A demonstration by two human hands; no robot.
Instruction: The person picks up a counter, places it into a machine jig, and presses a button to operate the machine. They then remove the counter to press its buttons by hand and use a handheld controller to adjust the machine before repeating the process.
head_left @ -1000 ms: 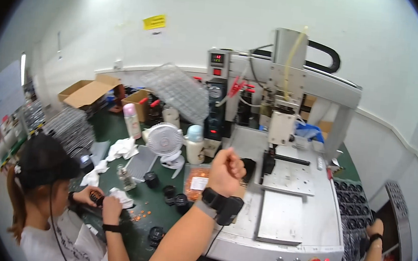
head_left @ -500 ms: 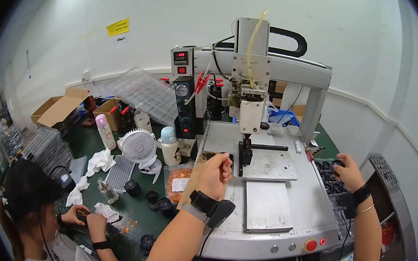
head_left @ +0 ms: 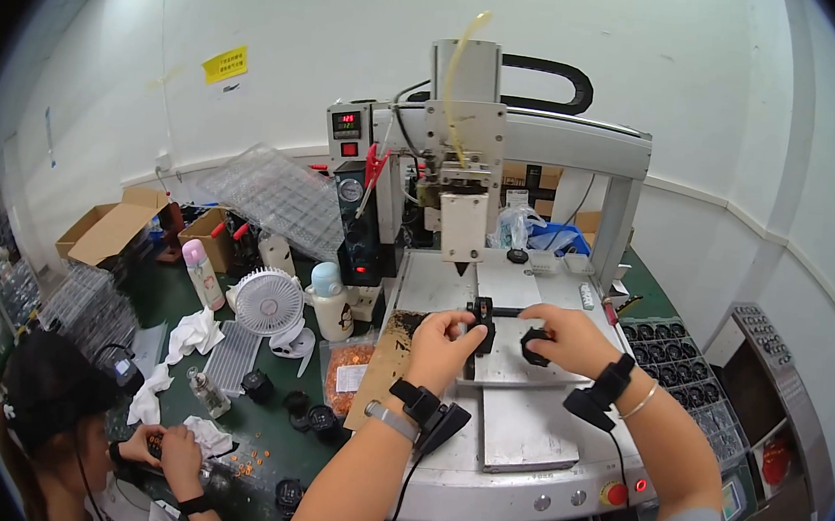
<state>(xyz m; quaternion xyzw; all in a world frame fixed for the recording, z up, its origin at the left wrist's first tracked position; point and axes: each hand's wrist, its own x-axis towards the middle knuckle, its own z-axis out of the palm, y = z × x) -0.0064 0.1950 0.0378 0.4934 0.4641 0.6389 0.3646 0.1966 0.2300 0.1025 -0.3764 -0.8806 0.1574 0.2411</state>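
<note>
My left hand [head_left: 441,347] reaches to the black fixture [head_left: 483,325] on the machine's metal plate, thumb and forefinger closed on its left side. Between the fingers of my right hand [head_left: 571,338] is a small round black plastic part [head_left: 535,347], held just above the plate to the right of the fixture. A black bar [head_left: 507,312] runs from the fixture toward that hand. Above the fixture hangs the machine's pointed dark nozzle [head_left: 462,269], apart from it. My fingers hide some of the fixture.
Trays [head_left: 671,365] of black round parts lie at the right. A red button [head_left: 613,493] sits on the machine's front edge. To the left are a white fan [head_left: 270,303], a bottle [head_left: 332,303] and a bag of orange pieces [head_left: 345,366]. A co-worker [head_left: 58,397] handles a dark part at lower left.
My right hand has come from the trays to the plate, bringing the round black part. My left hand has moved forward onto the fixture. The machine's head has shifted left.
</note>
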